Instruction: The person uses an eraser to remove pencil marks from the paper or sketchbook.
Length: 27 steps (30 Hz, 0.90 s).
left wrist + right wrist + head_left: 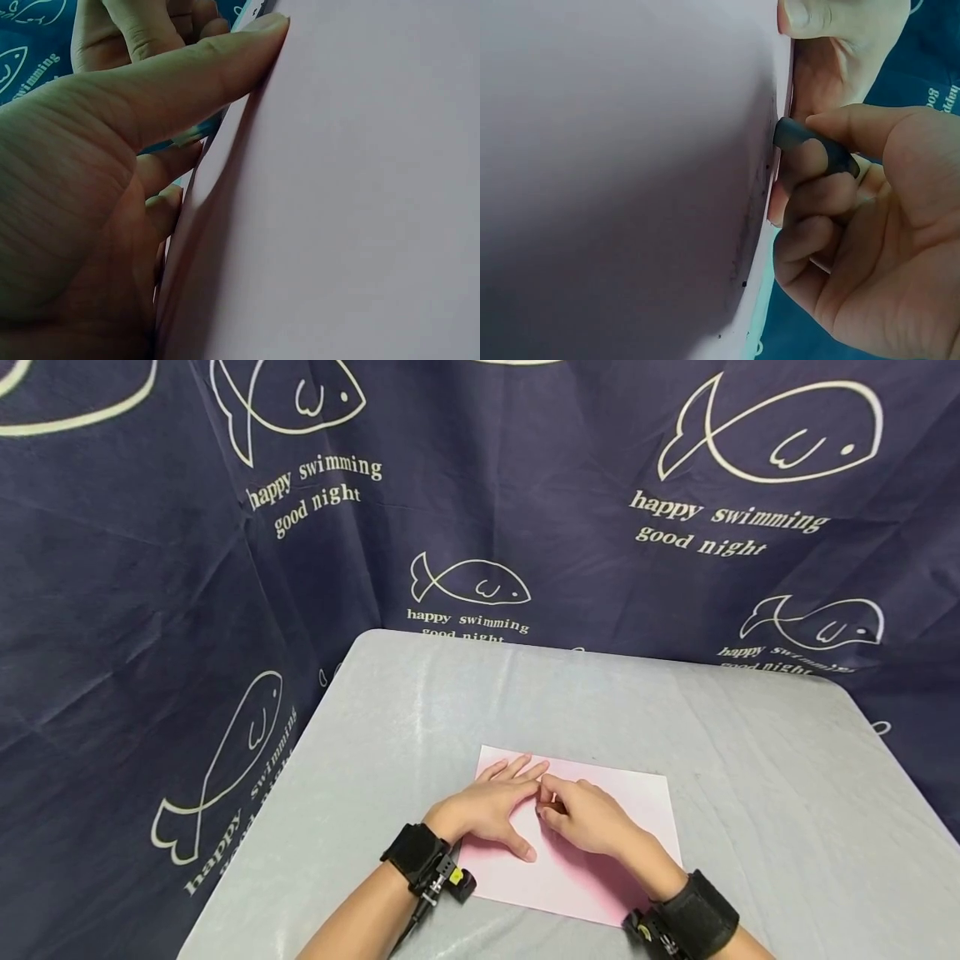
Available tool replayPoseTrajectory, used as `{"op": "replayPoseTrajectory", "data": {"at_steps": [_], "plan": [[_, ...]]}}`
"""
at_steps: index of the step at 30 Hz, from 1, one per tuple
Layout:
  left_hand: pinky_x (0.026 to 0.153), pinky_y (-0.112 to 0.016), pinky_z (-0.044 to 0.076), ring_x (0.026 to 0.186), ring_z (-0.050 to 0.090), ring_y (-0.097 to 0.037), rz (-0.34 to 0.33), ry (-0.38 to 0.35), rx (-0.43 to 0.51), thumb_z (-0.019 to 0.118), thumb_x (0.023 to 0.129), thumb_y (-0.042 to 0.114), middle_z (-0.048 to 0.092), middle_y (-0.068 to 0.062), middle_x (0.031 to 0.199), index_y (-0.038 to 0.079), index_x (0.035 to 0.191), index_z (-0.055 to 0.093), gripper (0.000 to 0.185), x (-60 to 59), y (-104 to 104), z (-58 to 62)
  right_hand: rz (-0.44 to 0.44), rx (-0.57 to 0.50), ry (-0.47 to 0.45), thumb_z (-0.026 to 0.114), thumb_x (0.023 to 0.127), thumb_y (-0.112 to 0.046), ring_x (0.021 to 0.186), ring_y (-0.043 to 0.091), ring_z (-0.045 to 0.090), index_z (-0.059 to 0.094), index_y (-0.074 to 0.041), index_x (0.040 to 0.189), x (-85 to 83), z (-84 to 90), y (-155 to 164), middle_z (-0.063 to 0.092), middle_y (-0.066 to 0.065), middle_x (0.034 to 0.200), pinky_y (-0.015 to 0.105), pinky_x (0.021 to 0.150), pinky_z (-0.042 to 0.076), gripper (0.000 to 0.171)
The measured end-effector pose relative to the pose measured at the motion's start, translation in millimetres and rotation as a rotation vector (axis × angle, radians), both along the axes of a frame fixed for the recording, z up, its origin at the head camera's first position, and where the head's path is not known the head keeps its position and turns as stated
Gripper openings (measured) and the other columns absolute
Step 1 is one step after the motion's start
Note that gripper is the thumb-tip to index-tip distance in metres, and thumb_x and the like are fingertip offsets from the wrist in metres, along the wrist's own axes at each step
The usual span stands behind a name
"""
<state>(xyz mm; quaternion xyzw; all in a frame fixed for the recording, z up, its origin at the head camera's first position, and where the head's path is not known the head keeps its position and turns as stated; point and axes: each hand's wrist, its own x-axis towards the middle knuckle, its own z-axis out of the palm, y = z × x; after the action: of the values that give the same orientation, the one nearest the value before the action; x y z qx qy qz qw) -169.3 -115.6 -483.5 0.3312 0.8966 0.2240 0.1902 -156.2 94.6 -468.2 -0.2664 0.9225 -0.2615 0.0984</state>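
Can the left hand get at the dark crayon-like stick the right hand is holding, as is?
Probably yes. The left hand lies flat on the pink paper, fingertips right beside the right hand. Nothing sits between them, but the right fingers wrap the dark stick, leaving little exposed.

Paper sheet lies on the table; both hands rest on it; curtain behind.
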Motion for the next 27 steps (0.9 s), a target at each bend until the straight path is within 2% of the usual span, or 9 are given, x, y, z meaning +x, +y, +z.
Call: {"op": "replayPoseTrajectory", "data": {"at_steps": [7, 19, 27], "plan": [[0.133, -0.044, 0.002, 0.162, 0.0, -0.017, -0.016, -0.007, 0.014, 0.087, 0.073, 0.054, 0.012, 0.009, 0.173, 0.027, 0.158, 0.041, 0.1, -0.9, -0.3, 0.4, -0.028, 0.037, -0.018, 0.07, 0.092, -0.021, 0.057, 0.001, 0.043, 0.06, -0.029, 0.088, 9.1, 2.1, 5.7, 0.05, -0.018, 0.064, 0.023, 0.054, 0.035, 0.014], [0.133, -0.043, 0.002, 0.162, 0.001, -0.019, -0.034, 0.011, 0.019, 0.087, 0.072, 0.054, 0.012, 0.005, 0.174, 0.03, 0.159, 0.038, 0.103, 0.5, -1.0, 0.8, 0.027, 0.072, 0.004, 0.072, 0.092, -0.023, 0.057, -0.002, 0.037, 0.056, -0.033, 0.084, 41.2, 8.1, 23.1, 0.043, -0.021, 0.06, 0.021, 0.049, 0.031, 0.021], [0.133, -0.044, 0.003, 0.162, 0.001, -0.02, -0.036, 0.023, 0.021, 0.087, 0.071, 0.055, 0.012, 0.006, 0.174, 0.03, 0.159, 0.038, 0.103, 0.8, -0.8, -2.7, 0.03, 0.042, -0.046, 0.07, 0.093, -0.021, 0.056, -0.001, 0.039, 0.056, -0.029, 0.085, 39.6, 8.1, 23.1, 0.046, -0.019, 0.061, 0.022, 0.049, 0.032, 0.018]]}}
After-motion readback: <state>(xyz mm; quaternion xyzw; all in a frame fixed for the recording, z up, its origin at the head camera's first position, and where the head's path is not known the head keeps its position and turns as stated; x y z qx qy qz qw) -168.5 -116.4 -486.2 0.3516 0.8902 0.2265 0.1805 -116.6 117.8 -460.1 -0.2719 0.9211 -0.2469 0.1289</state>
